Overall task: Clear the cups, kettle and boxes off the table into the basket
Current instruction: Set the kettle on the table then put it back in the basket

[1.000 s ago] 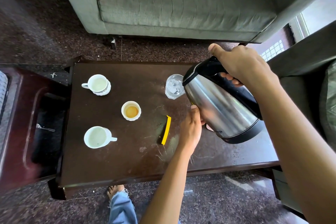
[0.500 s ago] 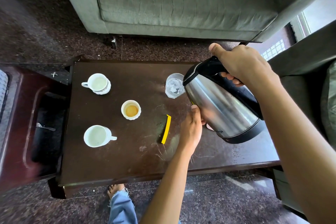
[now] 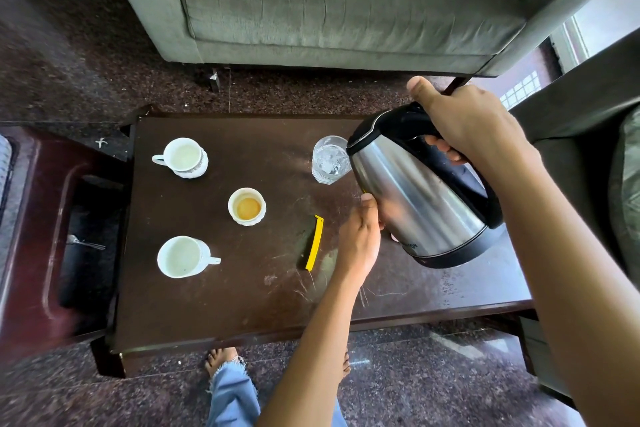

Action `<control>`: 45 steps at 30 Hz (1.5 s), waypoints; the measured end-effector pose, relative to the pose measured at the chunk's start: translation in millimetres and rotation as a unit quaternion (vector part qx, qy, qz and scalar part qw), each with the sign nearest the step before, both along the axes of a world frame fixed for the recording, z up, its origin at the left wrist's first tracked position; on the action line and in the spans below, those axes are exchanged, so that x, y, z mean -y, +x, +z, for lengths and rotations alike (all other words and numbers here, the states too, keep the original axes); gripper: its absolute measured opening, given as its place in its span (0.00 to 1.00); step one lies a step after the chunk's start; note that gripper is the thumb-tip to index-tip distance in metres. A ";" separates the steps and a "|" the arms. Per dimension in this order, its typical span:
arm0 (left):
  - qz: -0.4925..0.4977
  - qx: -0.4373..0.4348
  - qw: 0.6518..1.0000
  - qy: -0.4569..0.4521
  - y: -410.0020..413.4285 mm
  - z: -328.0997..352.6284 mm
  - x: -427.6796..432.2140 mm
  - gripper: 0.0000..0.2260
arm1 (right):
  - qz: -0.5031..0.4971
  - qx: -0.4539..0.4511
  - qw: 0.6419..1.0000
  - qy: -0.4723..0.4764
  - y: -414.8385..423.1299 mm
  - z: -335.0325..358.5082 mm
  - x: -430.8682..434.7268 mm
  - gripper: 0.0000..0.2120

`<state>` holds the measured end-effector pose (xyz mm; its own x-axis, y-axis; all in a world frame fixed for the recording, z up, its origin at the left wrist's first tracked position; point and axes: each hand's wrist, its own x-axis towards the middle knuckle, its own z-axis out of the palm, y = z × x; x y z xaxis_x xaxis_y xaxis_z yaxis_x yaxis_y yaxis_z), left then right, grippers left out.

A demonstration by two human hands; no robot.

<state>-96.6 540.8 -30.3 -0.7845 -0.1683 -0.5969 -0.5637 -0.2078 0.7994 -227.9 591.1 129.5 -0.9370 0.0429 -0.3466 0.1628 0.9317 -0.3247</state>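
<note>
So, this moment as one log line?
kettle: held tilted; right hand: grips handle; left hand: against kettle's side, fingers hidden; three cups on table

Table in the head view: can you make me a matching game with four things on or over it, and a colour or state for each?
Things:
1 kettle
2 glass
3 small cup
4 strip

States:
A yellow, lying flat
B holds amber liquid
C clear, standing upright
D steel, held tilted by its black handle

Pairs: 1-D; 2-C; 3-B; 4-A
</note>
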 end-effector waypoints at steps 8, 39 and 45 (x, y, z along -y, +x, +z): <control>-0.012 -0.007 0.997 -0.070 3.0 -8.1 4.1 0.25 | -0.066 -0.023 0.994 -0.080 17.1 -20.5 -33.4 0.38; 0.357 -0.111 0.913 -0.162 83.0 77.4 257.5 0.15 | -0.135 -0.064 0.785 -0.601 103.4 10.2 140.9 0.29; 0.427 -0.105 0.878 -0.187 123.4 83.8 323.1 0.18 | -0.074 -0.042 0.775 -0.626 126.0 15.4 229.2 0.30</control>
